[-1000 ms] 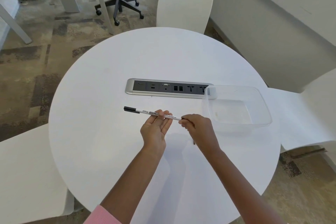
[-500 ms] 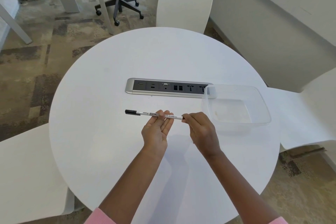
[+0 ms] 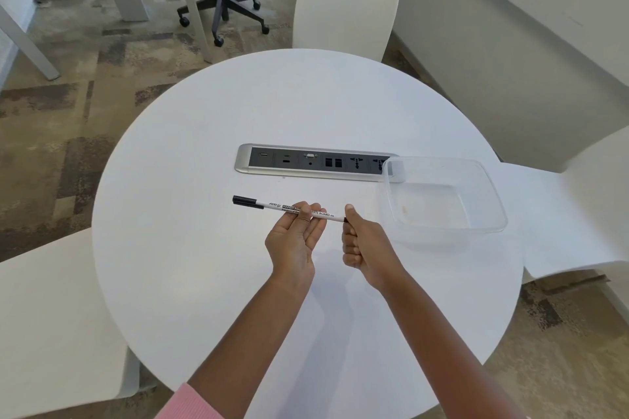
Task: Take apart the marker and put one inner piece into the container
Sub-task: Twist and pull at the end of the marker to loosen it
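Round white table [image 3: 204, 282]: left hand [image 3: 294, 236] cradles marker [image 3: 282, 208], right hand [image 3: 366, 245] pinching its end

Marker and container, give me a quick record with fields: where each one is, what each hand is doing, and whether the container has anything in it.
marker: held level above the table, black cap on its left end
left hand: palm up, fingers around the barrel
right hand: closed on the right end
container: clear, on the table, right of the hands
container contents: no marker piece
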`<state>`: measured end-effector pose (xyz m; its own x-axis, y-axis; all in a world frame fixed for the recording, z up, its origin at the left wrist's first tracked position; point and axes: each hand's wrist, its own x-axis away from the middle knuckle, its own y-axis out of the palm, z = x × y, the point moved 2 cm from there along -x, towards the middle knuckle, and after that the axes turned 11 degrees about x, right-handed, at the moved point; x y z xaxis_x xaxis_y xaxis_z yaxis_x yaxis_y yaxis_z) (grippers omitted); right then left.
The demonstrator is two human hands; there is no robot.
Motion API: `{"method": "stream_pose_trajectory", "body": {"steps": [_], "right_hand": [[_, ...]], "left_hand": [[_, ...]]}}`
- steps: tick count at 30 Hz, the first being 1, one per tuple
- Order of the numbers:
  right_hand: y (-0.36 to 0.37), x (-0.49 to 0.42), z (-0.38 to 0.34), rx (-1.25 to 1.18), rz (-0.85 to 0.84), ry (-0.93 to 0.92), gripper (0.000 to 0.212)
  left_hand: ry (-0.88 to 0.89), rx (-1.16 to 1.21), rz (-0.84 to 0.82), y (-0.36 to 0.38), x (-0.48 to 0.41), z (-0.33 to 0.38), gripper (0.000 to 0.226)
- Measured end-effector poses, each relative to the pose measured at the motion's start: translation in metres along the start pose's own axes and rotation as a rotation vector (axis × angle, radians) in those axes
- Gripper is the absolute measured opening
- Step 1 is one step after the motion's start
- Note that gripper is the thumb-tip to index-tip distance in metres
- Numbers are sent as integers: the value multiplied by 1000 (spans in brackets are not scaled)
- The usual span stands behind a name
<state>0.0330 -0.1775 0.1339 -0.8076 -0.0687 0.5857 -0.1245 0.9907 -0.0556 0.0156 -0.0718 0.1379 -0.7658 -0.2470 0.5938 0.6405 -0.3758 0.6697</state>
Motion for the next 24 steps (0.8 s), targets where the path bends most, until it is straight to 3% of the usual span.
{"method": "stream_pose_trajectory", "body": {"steps": [3,6,14,17,20,24], "right_hand": [[5,0,-1,-37,22,-7,44],[9,0,0,39,50,-137,45],[0,-1,3,527,202,-549,39],[-4,-1,2,398,174,-402,35],[-7,1,2,-17,95,-122,20],[-5,4,5,-410,34,105,19]], "left_hand": [[1,7,19,-1,0,0,11],[-19,33,56,-1,0,1,13],[-104,79,72,2,0,5,11],[-65,33,60,1,0,3,11],[-34,29,58,-3,1,-2,11],[-8,36,43,-5,1,-5,11]]}}
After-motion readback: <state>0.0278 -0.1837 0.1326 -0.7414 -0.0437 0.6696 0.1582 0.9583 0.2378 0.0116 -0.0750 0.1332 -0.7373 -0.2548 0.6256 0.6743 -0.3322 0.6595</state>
